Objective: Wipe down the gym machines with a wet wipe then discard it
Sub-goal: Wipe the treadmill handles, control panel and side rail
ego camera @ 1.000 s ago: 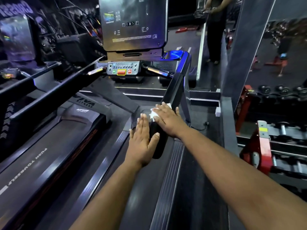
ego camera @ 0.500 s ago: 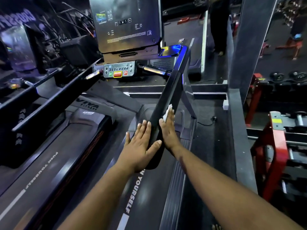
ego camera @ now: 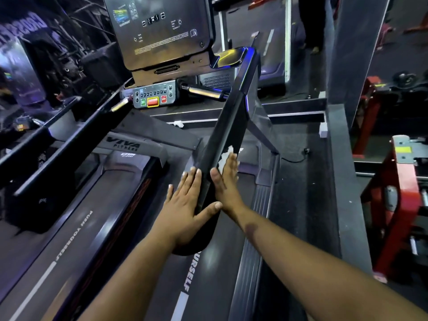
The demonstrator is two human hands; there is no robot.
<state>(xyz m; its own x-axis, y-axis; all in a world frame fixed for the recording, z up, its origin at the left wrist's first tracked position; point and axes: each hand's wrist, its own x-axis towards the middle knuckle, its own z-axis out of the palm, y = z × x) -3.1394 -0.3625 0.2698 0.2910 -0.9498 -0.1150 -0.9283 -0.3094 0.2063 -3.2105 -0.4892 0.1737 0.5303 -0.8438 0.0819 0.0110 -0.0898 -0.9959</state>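
The wipe (ego camera: 228, 156) is a crumpled white wad pressed against the right face of the rail (ego camera: 228, 126), the dark handrail sloping from the console (ego camera: 159, 28) down toward the viewer. The right hand (ego camera: 225, 181) holds it there with straight fingers laid flat over it, thumb riding the rail's top edge; nothing is pinched. Only the wipe's far end peeks out past the fingertips. The left hand (ego camera: 185, 205) lies spread and flat on the rail's left face, thumb hooked round its near rounded end, so the rail sits sandwiched between both palms.

What could go wrong, to my eye: the wipe is pinned only by flat pressure, so a long stroke could let it roll out from under the fingers and drop onto the belt (ego camera: 111, 223) or the side step below. The right face is also half hidden from the person, so patches may be missed.

Readable writing: "VIVA FITNESS" on the cover (ego camera: 124, 144) at the belt's far end, "PUSH YOURSELF" along the belt's left edge, and "…OURSELF" on the right. The panel (ego camera: 154, 96) under the console has green and red buttons; their labels are too small to read.
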